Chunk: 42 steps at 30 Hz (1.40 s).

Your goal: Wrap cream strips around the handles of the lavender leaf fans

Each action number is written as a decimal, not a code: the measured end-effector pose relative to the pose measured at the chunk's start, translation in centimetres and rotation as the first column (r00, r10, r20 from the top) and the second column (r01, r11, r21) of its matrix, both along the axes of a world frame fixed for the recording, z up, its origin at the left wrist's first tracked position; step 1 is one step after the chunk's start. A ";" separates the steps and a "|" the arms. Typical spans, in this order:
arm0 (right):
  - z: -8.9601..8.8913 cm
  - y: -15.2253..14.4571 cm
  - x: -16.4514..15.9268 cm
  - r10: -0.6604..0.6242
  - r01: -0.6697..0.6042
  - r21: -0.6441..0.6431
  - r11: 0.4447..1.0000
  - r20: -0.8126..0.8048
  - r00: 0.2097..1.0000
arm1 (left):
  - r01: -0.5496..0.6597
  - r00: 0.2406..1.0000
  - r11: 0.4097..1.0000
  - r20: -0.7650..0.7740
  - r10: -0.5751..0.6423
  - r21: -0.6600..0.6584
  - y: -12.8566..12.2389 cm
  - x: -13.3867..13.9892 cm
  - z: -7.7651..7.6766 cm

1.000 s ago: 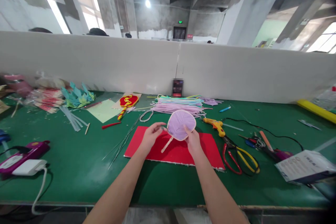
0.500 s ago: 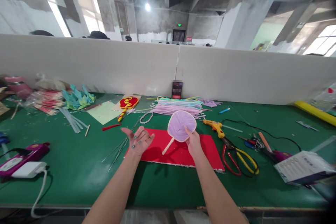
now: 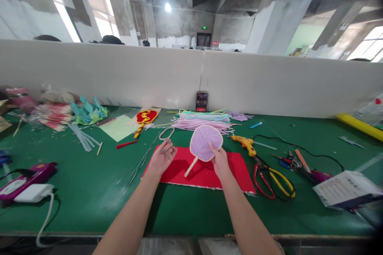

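My right hand (image 3: 220, 162) grips a lilac fan (image 3: 206, 142) by the right edge of its rounded face, thumb on the front. The fan has a cream border and a cream twisted handle (image 3: 191, 167) that points down to the left. It is held above a red board (image 3: 179, 173) with a ragged front edge. My left hand (image 3: 163, 156) hovers over the board's left end, apart from the fan. Its fingers are loosely curled with gaps between them, and nothing shows in them.
Behind the fan lies a bundle of pastel pipe cleaners (image 3: 203, 121). A red and yellow fan (image 3: 146, 117) rests farther left. Right of the board are a yellow glue gun (image 3: 245, 143), pliers (image 3: 273, 179) and a white box (image 3: 344, 189). Thin wires (image 3: 140, 165) lie beside my left hand.
My left hand has turned and drawn its outstretched thumb in toward its fingers. The lilac fan in my right hand has shifted very slightly left.
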State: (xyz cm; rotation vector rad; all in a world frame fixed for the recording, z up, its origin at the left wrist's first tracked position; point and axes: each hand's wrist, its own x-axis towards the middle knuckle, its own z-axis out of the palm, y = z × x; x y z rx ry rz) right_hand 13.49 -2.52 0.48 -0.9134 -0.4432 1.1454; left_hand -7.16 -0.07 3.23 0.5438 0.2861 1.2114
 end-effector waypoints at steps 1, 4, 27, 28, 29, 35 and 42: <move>0.0 0.0 0.0 0.009 -0.009 0.000 1.000 0.004 1.000 | 0.002 0.997 0.999 -0.077 0.002 0.044 0.2 0.3 -0.1; -0.2 0.2 -0.1 0.032 -0.033 0.025 0.999 0.017 0.999 | 0.001 0.933 0.979 -0.352 0.072 0.202 0.7 1.4 -0.8; 0.9 -2.3 -3.5 0.530 -0.605 0.014 0.796 0.466 0.708 | -0.253 0.848 0.961 -0.454 0.274 0.108 0.5 3.0 -1.7; 1.0 -2.3 -3.3 0.505 -0.587 0.018 0.810 0.489 0.711 | -0.241 0.852 0.965 -0.456 0.259 0.098 0.6 3.0 -1.7; 1.1 -2.3 -3.0 0.481 -0.565 0.024 0.825 0.496 0.724 | -0.227 0.859 0.970 -0.452 0.240 0.083 0.7 3.0 -1.8; 1.5 -1.9 -0.8 0.404 -0.460 0.098 0.882 0.345 0.847 | -0.172 0.902 0.984 -0.396 0.173 0.040 1.6 2.3 -2.0; 1.7 -2.0 0.5 0.373 -0.441 0.031 0.897 0.484 0.792 | -0.490 0.783 0.866 -0.387 0.487 0.098 2.9 0.8 -2.9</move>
